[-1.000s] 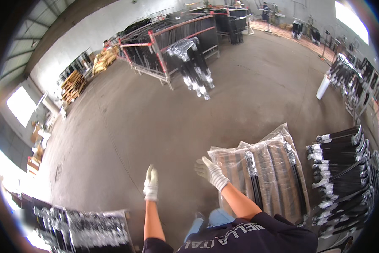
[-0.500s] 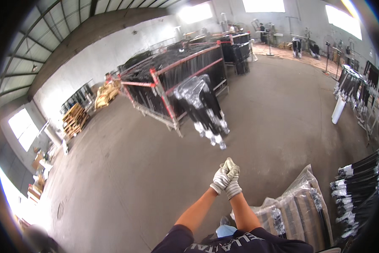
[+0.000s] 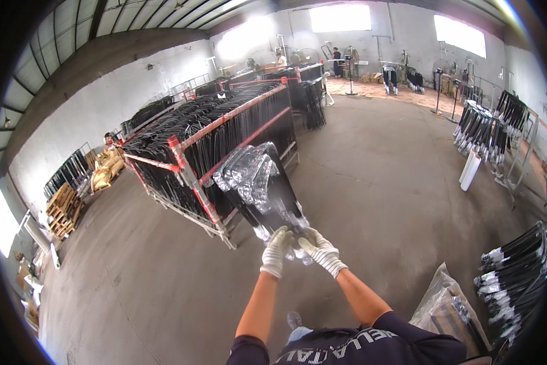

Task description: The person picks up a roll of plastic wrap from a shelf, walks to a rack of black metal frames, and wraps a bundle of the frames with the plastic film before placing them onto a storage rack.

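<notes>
Both my hands wear pale knitted gloves with striped cuffs and are held out ahead of me, a small gap between them. My left hand (image 3: 277, 248) has its fingers stretched forward, with nothing seen in them. Angled inward, my right hand (image 3: 322, 248) also has its fingers extended and shows no object. Just beyond them, a bundle of black metal frames (image 3: 279, 193) stands on the floor, its top covered in clear plastic film (image 3: 249, 173) and its feet wrapped in white. My hands overlap its lower ends in view; whether they touch is unclear.
A red-and-white rack (image 3: 191, 176) packed with black frames stands behind the bundle. Wrapped parts in a plastic bag (image 3: 447, 304) and black frames (image 3: 514, 280) lie at near right. White film rolls (image 3: 470, 170) stand farther right. Wooden pallets (image 3: 64, 210) are at left; people work far back.
My hands have parted from being clasped together. The view has moved closer to the wrapped bundle and rack, and the bundle now appears just beyond my fingers.
</notes>
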